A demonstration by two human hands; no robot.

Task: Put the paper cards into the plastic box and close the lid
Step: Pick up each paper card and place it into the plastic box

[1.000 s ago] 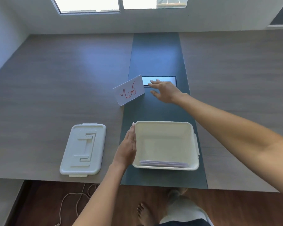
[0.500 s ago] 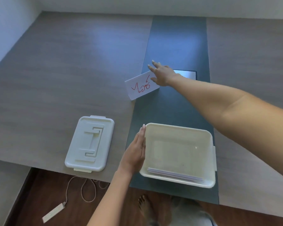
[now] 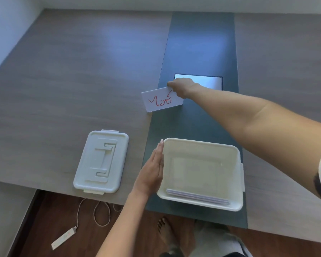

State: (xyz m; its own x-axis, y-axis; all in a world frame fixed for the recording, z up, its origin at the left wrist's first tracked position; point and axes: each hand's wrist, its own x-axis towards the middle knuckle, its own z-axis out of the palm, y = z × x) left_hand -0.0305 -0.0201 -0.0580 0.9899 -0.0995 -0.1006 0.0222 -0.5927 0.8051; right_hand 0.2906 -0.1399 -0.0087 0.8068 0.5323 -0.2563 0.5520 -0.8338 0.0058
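White lid (image 3: 101,162): it lies flat on the table (image 3: 63,89), off to the left of the box and not touching it. Nobody has picked it up yet.

Power strip (image 3: 63,237): it lies on the wooden floor under the table edge, with a looped cord beside it.

Left hand (image 3: 152,173): the fingers are straight and pressed together. The hand lies flat against the left wall of the box, as if to keep it from sliding.

Plastic box (image 3: 237,175): it is cream and open, and sits on the dark strip (image 3: 198,43) that runs down the middle of the table. A small stack of paper cards (image 3: 198,197) already rests inside, against the near wall.

Paper card (image 3: 161,99): it is white with red writing, and sits far from the box, half on the dark strip.

Right hand (image 3: 182,86): it is stretched out far and now pinches the top right corner of the card. A second ago the hand was open beside the card, over the shiny plate (image 3: 209,81). Half a second ago the fingers were just reaching the card's edge.

What that means: I think the card is now caught and ready to be carried back to the box. After that the lid must still go on.
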